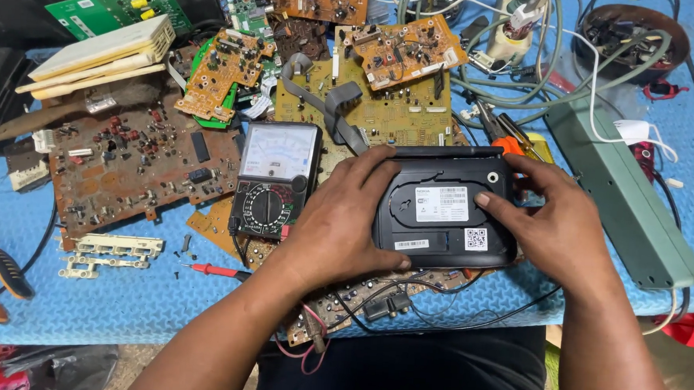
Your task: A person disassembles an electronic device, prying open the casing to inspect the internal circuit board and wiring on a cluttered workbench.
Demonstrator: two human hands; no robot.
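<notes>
— Where's the router?

— The black plastic router (445, 208) lies underside up on the circuit boards (383, 102), beside the analog multimeter (275, 179). Left hand (338, 218) and right hand (547, 221) both clasp its rounded edges, fingers curled.

— Opened yet?

— Seemingly not: the smooth casing looks closed, white labels intact.

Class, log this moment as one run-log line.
left hand: grips black device | right hand: grips same device, label side up | beside: analog multimeter, circuit boards
</notes>
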